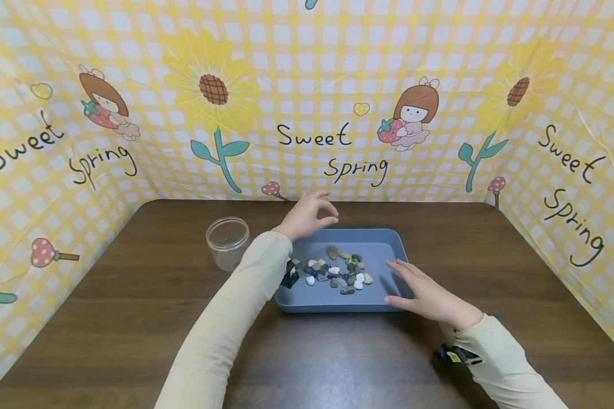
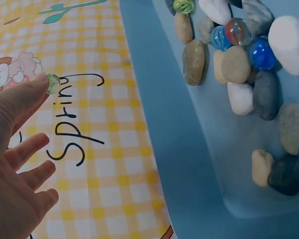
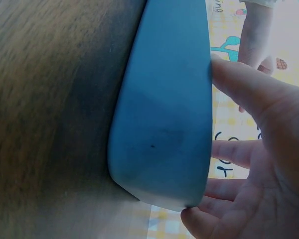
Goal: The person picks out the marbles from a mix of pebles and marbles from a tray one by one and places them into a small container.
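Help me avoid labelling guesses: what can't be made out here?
Head: the clear green glass marble pinched by the left hand, too small or covered by it.
Left wrist: the full blue rectangular plastic tray, cut off by frame edges.
Right wrist: tray's contents, hidden by its wall.

A booth-like tabletop setting, room type unclear: wood-grain table [image 1: 107, 318] with yellow-checked "Sweet Spring" cloth [image 1: 317, 62] on three sides

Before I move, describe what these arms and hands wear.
The left sleeve and right sleeve are cream, ending at the wrists. The left wrist device is black; the right wrist device, black with a yellow mark. The fingers wear no gloves.
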`<move>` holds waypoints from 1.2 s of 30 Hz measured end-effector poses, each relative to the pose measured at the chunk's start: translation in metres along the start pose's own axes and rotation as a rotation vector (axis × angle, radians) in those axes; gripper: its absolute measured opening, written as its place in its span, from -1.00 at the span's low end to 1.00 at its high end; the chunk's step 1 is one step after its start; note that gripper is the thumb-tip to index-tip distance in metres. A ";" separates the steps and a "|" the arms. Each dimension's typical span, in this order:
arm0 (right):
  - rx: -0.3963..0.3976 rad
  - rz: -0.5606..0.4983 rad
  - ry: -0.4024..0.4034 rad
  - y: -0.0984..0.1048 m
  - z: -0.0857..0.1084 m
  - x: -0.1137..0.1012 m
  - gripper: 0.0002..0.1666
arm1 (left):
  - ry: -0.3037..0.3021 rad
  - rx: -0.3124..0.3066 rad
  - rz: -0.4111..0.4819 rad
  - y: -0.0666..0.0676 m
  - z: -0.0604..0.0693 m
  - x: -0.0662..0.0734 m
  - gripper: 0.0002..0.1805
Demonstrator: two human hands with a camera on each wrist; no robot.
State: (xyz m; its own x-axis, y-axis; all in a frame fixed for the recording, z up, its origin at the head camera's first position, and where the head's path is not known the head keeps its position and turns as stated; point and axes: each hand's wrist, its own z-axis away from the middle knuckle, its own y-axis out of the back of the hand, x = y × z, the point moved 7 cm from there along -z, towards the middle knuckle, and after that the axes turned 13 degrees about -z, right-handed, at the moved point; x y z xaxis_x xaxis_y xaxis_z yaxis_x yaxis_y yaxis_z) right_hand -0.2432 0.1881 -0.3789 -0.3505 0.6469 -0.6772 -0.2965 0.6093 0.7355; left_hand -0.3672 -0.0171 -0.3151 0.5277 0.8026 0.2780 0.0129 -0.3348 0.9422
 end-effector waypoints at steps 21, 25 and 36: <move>-0.004 0.001 -0.011 0.002 0.001 -0.002 -0.08 | 0.005 0.083 0.060 0.043 0.023 -0.011 -0.81; -0.005 -0.002 -0.014 0.001 0.001 -0.002 -0.08 | -0.002 0.101 0.066 0.051 0.029 -0.013 -0.81; -0.012 -0.004 -0.022 0.001 0.001 -0.003 -0.07 | 0.022 0.141 0.063 0.068 0.049 -0.033 -0.79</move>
State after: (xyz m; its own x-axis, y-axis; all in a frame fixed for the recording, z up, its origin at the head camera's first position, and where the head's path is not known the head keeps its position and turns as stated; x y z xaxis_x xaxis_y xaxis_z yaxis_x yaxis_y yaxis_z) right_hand -0.2419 0.1871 -0.3767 -0.3294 0.6545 -0.6805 -0.3082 0.6067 0.7328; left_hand -0.3419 -0.0908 -0.2695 0.5122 0.7882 0.3411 0.1005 -0.4495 0.8876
